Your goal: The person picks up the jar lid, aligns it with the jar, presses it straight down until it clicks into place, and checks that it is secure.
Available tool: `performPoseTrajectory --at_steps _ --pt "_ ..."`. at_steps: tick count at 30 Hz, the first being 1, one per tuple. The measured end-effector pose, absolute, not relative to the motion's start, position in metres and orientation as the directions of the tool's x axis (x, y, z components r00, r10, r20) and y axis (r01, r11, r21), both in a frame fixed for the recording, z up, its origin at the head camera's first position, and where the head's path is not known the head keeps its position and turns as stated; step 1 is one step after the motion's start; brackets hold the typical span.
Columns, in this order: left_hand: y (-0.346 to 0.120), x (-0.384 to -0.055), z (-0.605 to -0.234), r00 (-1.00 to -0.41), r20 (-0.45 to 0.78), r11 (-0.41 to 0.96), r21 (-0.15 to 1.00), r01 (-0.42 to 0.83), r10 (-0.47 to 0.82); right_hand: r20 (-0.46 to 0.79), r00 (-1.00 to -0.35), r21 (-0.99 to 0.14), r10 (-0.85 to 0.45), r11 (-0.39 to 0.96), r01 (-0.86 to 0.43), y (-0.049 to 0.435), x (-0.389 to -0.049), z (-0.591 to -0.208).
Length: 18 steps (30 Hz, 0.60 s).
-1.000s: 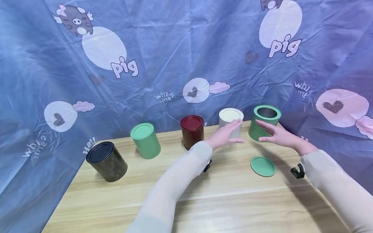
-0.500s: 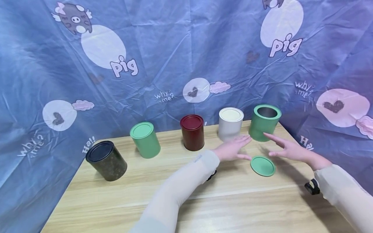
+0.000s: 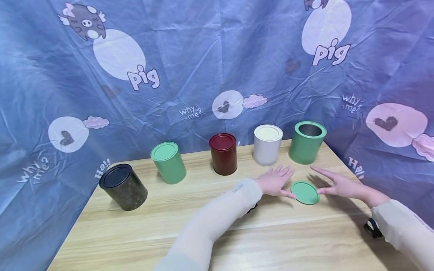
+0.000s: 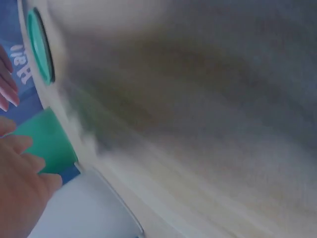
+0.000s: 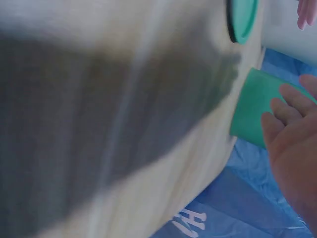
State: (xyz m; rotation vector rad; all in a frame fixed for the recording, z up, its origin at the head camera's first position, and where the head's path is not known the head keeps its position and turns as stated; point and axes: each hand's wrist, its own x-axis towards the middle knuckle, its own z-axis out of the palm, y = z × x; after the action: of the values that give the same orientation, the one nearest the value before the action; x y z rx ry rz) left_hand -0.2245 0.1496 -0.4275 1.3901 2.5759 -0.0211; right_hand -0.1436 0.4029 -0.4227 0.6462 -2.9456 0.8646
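Note:
A round green lid lies flat on the wooden table, between the two hands. To its left, my left hand hovers with spread fingers and holds nothing. On the lid's other side, my right hand has its fingers extended, the thumb close to the lid's right edge; whether it touches, I cannot tell. Behind them stands a green can, its top uncovered and its dark inside showing. The left wrist view has the lid and the green can beyond the fingers; the right wrist view has the can too.
Along the back of the table stand a white can, a dark red can, a smaller green can and a black can, all lidded. A blue printed cloth hangs around the table's back and sides.
Both hands have come down and nearer from in front of the white and green cans to either side of the lid. The cans and lid stay where they were.

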Motion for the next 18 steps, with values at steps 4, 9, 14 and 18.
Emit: performPoseTrajectory --at_steps 4,9,14,18 --pt "0.154 -0.214 -0.43 -0.546 -0.246 0.572 0.043 0.819 0.801 0.192 -0.877 -0.531 -0.441 0.705 -0.471 0.402 -0.139 -0.434" --pt "0.16 -0.207 -0.432 -0.575 -0.269 0.603 0.028 0.797 0.773 0.249 -0.83 -0.5 -0.499 0.668 -0.551 0.403 -0.137 -0.446" --pt "0.163 -0.205 -0.432 -0.619 -0.277 0.652 0.034 0.758 0.735 0.208 -0.848 -0.495 -0.488 0.695 -0.521 0.402 -0.135 -0.451" --pt "0.163 -0.205 -0.431 -0.639 -0.289 0.675 0.035 0.737 0.713 0.161 -0.868 -0.518 -0.471 0.708 -0.48 0.401 -0.134 -0.454"
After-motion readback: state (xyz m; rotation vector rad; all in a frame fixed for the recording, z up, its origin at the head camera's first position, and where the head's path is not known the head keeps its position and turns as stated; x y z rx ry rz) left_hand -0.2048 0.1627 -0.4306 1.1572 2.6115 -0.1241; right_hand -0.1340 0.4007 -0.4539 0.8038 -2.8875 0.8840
